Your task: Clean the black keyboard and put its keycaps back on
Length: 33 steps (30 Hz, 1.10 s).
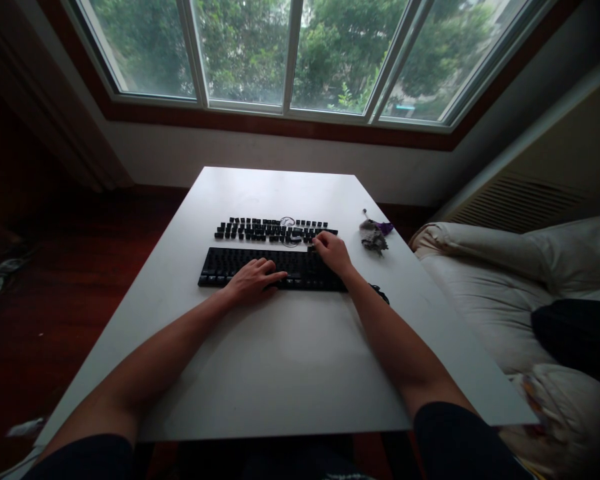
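A black keyboard lies across the white table, with many of its keys looking low and dark, and a row of taller keycaps along its near edge. My left hand rests on its middle, palm down, fingers stretched out over the keys. At the keyboard's far edge, right of centre, my right hand is closed in a pinch; whatever is between the fingertips is too small to make out. Just beyond the keyboard, loose black keycaps stand in several rows, the nearest ones close to my right fingertips.
A grey crumpled cloth with a purple part lies on the table's right side. A black cable shows beside my right forearm. The white table has a beige sofa on its right and a window behind.
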Motion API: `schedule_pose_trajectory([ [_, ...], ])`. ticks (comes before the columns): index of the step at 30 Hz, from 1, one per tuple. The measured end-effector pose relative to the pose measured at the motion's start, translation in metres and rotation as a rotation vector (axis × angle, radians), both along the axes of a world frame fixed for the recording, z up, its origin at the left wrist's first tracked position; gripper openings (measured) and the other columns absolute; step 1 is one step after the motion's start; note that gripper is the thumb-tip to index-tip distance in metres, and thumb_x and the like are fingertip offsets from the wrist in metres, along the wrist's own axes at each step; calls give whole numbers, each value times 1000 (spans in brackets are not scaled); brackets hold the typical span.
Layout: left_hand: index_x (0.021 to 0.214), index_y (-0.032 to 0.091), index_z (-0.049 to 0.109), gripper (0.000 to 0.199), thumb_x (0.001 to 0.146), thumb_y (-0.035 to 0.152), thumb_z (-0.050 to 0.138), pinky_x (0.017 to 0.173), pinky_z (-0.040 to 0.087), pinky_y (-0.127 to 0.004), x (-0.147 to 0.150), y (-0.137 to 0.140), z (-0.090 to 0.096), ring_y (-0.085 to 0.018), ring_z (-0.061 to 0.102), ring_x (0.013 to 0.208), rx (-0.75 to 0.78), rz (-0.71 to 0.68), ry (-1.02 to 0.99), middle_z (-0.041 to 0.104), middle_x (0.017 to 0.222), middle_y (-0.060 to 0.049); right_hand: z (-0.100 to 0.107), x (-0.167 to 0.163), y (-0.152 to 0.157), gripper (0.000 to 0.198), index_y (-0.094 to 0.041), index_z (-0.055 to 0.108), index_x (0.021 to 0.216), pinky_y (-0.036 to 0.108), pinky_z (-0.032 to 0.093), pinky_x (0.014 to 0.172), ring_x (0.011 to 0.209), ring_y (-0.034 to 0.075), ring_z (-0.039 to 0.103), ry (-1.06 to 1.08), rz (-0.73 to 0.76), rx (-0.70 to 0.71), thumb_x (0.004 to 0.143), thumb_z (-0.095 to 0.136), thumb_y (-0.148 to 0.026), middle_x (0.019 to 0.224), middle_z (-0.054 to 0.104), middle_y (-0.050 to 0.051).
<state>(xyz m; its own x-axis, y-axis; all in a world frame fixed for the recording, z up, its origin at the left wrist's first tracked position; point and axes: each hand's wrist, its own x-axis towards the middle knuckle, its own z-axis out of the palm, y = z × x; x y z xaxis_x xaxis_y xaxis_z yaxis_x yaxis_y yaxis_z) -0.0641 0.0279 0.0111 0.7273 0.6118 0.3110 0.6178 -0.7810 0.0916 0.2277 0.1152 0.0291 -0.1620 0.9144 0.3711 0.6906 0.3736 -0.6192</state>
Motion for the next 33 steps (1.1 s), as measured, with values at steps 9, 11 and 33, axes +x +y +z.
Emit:
schedule_pose_trajectory([
  [9, 136, 26, 62, 44, 95, 39, 59, 90, 47, -39, 0, -2, 9, -24, 55, 98, 4, -33, 31, 58, 112, -10, -14, 39, 21, 16, -20, 71, 94, 33, 45, 80, 86, 23, 61, -307, -116, -1, 90, 56, -16, 89, 70, 7],
  [11, 136, 26, 62, 43, 95, 39, 59, 90, 47, -38, 0, -3, 9, -24, 55, 98, 11, -31, 38, 58, 112, -9, -15, 35, 20, 16, -21, 72, 98, 32, 45, 78, 83, 21, 62, -324, -67, -17, 91, 57, -18, 88, 71, 5],
  [33, 136, 25, 61, 42, 97, 39, 56, 89, 47, -38, 1, -2, 7, -23, 55, 98, 30, -31, 36, 59, 111, -10, -25, 13, 8, 18, -25, 80, 89, 51, 32, 108, 122, 31, 53, -496, 205, 254, 93, 63, -27, 115, 76, 4],
])
